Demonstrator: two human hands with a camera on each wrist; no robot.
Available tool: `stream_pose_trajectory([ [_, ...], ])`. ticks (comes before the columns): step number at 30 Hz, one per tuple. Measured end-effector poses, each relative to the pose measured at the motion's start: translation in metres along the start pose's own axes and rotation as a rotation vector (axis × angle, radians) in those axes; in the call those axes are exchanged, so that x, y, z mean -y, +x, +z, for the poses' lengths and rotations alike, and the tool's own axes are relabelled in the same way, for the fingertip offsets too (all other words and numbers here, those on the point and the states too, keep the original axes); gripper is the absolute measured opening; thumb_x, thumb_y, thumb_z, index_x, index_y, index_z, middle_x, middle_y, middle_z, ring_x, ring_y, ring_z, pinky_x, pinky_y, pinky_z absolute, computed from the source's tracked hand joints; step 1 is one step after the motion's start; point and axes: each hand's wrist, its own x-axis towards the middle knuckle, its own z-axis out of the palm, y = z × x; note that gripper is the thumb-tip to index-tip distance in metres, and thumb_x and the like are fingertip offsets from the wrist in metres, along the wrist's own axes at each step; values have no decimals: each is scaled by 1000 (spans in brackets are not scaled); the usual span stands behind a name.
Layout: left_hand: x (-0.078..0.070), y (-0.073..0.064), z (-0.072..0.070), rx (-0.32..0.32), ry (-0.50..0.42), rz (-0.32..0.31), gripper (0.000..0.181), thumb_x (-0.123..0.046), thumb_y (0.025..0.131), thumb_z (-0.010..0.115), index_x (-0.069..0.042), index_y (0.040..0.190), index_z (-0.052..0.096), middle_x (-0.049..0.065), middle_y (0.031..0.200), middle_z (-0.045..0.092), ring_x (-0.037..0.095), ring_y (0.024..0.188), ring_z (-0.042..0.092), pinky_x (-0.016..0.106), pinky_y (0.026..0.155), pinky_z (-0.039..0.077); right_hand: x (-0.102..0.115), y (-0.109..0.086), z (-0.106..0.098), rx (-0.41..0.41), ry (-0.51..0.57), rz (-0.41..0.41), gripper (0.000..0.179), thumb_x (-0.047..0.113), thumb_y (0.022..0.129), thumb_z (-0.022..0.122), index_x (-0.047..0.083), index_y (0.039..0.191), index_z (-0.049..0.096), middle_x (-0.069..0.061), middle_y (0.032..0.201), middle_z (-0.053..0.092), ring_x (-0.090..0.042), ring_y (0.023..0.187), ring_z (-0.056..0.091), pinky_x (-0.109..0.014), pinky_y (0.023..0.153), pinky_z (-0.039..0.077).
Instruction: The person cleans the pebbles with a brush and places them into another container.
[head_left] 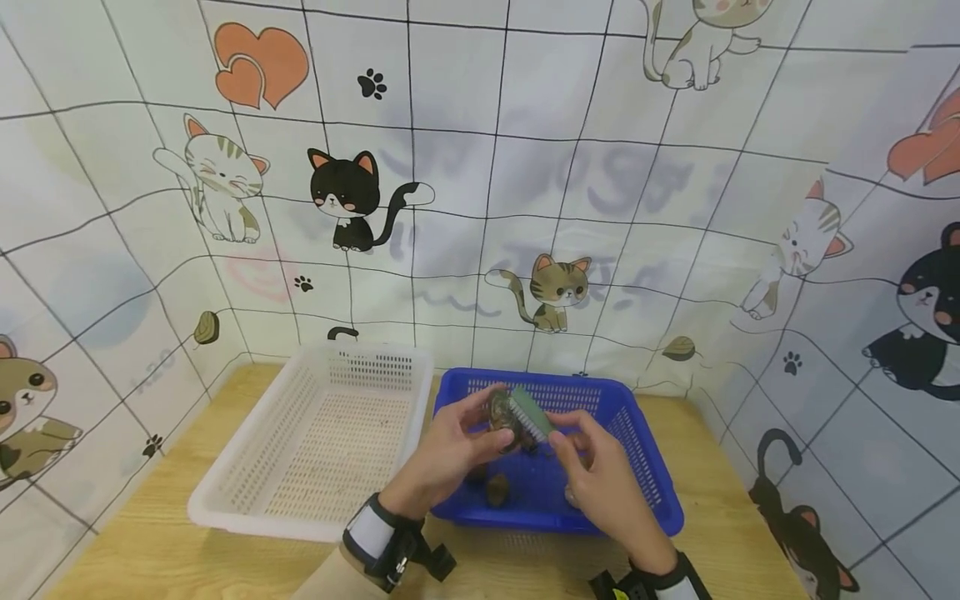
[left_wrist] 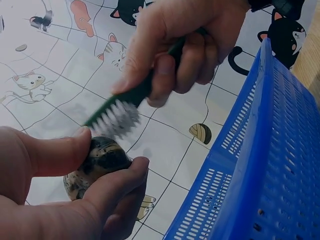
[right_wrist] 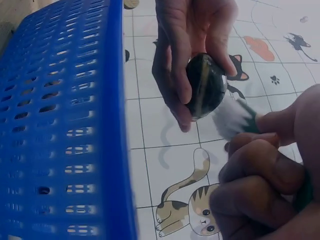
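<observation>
Between the thumb and fingers of my left hand (head_left: 457, 446) is a glossy, dark mottled round lump (left_wrist: 102, 157), a stone or a shell; I cannot tell which. My right hand (head_left: 603, 475) grips a green brush (head_left: 531, 410) by its handle, fingers curled round it in the left wrist view. Its white bristles (left_wrist: 117, 119) face the lump and are close to or touching it. Both hands are above the blue basket (head_left: 652, 467). Inside that basket lies a brown lump (head_left: 497, 490), with others partly hidden by the hands.
A white perforated basket (head_left: 330, 433) stands left of the blue one on the wooden table (head_left: 150, 517). Behind and on both sides hangs a cat-patterned sheet (head_left: 465, 167). Each wrist wears a strapped camera mount (head_left: 382, 542).
</observation>
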Motion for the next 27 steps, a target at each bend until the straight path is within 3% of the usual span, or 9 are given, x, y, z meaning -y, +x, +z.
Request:
stream_pose_trajectory([
  [4,1,-1,0,-12,0,-10,80,-2,111,75,-10,182,39,33,169,56,27,131,76,43,115,69,1,-1,5,-39,-73,-131,28,14,119,68,9,147,72,13,75,58,4,56,39,-22,48,39],
  [7,2,-1,1,-6,21,-29,82,-5,111,78,-11,182,38,32,167,56,25,129,76,41,115,69,-1,-1,11,-72,-135,-174,29,13,119,68,10,148,71,16,75,57,5,57,38,-21,49,39],
  [14,4,-1,3,29,36,-49,83,-4,108,81,-9,181,41,32,162,57,26,130,74,39,113,69,0,-1,10,-97,-173,26,32,28,120,69,15,150,72,8,79,70,-3,49,40,-25,45,39],
  [19,2,-2,3,-8,18,-39,84,-1,107,80,-6,180,40,34,163,56,29,129,77,38,109,71,6,1,0,-95,-210,103,36,29,120,70,15,152,71,3,84,74,-5,47,40,-25,45,38],
  [22,0,-3,2,-42,25,-43,87,-2,106,82,-7,181,39,33,162,56,30,131,77,37,108,72,8,0,-2,-140,-215,50,34,25,119,71,16,151,72,5,81,72,-3,50,40,-24,46,37],
  [27,-2,-4,3,-53,73,-44,85,-5,104,86,-9,178,46,31,159,59,26,125,78,35,104,72,9,-5,6,-162,-210,-170,34,14,115,75,16,150,73,14,75,61,6,54,34,-19,46,34],
])
